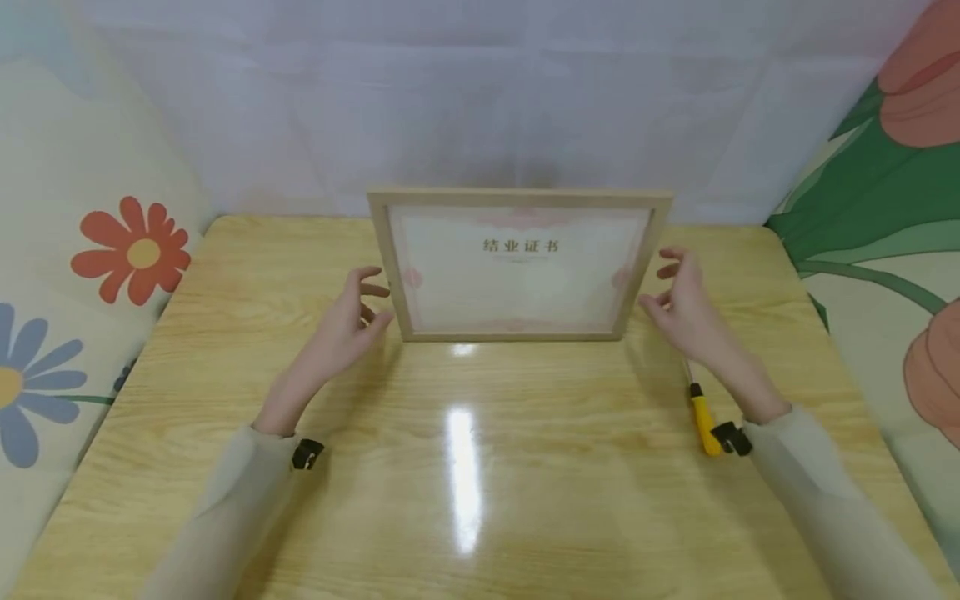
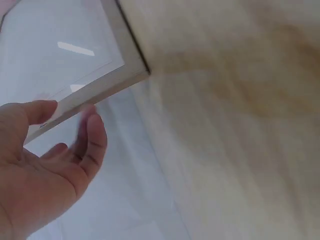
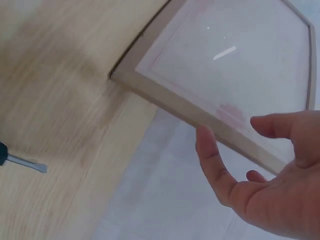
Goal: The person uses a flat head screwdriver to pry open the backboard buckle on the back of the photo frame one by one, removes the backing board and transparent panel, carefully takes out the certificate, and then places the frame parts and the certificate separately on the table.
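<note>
A light wooden picture frame (image 1: 517, 337) stands upright near the back of the table, holding a certificate (image 1: 517, 287) with Chinese characters and pink ornaments. Beside its left side is my left hand (image 1: 352, 321), fingers loosely bent and thumb apart from them. In the left wrist view, that thumb and the fingertips are right at the frame's edge (image 2: 112, 85), gripping nothing. My right hand (image 1: 681, 308) hovers by the opposite side, thumb and fingers spread. The right wrist view has its fingertip (image 3: 205, 132) close to the frame's edge (image 3: 172, 107).
A screwdriver with a yellow handle (image 1: 703, 423) lies on the wooden table (image 1: 360, 508), by my right forearm; its flat metal tip (image 3: 31, 164) shows in the right wrist view. Behind the table hangs a white cloth (image 1: 480, 100). Flower-patterned panels (image 1: 900, 200) flank both sides.
</note>
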{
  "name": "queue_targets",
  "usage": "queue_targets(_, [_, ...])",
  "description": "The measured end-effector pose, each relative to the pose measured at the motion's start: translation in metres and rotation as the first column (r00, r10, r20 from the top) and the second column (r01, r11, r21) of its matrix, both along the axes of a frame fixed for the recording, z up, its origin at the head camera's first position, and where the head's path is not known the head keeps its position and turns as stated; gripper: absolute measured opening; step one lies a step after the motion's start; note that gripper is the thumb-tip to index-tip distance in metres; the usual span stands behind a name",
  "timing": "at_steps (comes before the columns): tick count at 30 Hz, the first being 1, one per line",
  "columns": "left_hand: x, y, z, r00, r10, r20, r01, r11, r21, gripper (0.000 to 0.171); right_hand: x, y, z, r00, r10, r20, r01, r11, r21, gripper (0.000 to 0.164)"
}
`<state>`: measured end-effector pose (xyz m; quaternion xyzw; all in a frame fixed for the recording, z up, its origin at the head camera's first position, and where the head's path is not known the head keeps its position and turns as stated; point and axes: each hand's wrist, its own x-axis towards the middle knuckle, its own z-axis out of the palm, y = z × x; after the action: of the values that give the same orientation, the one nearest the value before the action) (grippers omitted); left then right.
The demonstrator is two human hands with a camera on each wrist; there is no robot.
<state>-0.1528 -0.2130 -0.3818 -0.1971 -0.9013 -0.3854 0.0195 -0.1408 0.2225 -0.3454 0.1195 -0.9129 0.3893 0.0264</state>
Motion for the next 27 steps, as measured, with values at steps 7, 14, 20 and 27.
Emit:
queue_targets(7, [-0.013,0.006,0.004,0.994,-0.014,-0.105,0.017,0.999,0.029,0.047,-0.020,0.001,0.004,1.000,0.001,0.001,-0.001,0.999,-0.032,0.044])
queue_targets(14, [-0.017,0.012,0.005,0.995,0.028,-0.092,-0.020,0.996,0.092,0.032,-0.026,0.003,-0.003,0.997,-0.059,-0.041,0.057,0.997,-0.042,0.031])
queue_targets(20, [-0.019,0.015,0.006,0.997,0.027,-0.073,-0.018,0.991,0.129,0.027,-0.031,0.007,-0.004,0.997,-0.057,-0.055,0.054,0.997,-0.053,0.027])
queue_targets(27, [-0.017,0.014,0.008,0.996,0.006,-0.088,0.005,0.991,0.131,0.027,-0.028,0.007,-0.004,0.996,-0.061,-0.066,0.058,0.997,-0.054,0.028])
